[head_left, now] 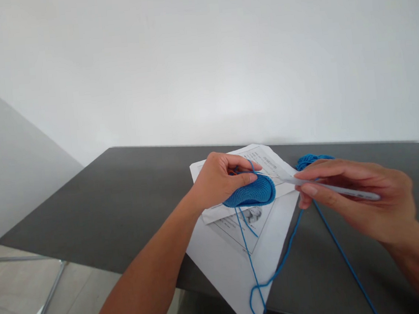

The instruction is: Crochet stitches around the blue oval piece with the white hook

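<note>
My left hand [221,179] is closed on a blue crocheted oval piece [253,193], with yarn looped over its forefinger. My right hand [357,193] pinches a pale crochet hook [333,188], whose thin tip points left into the edge of the piece. Both hands hover over printed sheets of paper [241,252] on a dark grey table [125,204]. Blue yarn [279,264] trails down from the piece, loops past the table's near edge and runs on to the right. A ball of the same blue yarn [308,160] lies just behind my right hand, partly hidden.
The paper sheets overhang the table's near edge. A plain white wall stands behind the table. At lower left is tiled floor with a metal frame leg [47,301].
</note>
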Demonstrator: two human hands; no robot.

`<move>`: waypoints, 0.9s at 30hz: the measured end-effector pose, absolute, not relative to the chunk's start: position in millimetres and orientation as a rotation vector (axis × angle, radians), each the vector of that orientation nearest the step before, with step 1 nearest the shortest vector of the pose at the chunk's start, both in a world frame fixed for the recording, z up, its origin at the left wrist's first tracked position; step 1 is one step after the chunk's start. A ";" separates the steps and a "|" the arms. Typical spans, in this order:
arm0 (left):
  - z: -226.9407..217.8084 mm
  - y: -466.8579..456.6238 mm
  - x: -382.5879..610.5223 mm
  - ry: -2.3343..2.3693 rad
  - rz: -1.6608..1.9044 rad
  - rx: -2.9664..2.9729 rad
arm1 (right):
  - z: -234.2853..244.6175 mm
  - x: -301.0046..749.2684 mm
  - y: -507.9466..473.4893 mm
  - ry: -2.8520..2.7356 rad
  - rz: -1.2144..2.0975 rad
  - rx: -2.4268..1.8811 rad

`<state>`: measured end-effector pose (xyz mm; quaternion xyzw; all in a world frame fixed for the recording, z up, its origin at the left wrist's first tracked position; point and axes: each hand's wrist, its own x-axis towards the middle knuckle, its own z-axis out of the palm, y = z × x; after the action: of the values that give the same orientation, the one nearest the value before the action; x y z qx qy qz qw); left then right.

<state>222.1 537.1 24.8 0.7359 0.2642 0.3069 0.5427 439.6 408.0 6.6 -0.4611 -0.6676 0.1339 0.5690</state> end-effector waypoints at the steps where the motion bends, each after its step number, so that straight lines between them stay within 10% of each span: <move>1: 24.9 537.1 222.2 0.629 0.728 1.747 | 6.2 440.0 408.3 -1.573 0.311 -1.071; 27: 23.8 537.8 222.0 0.635 0.728 1.731 | 9.3 439.7 410.4 -1.639 0.308 -1.057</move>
<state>222.0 537.8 23.8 0.7307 0.2682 0.3072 0.5475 439.7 410.4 9.3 -0.4468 -0.6926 0.1304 0.5511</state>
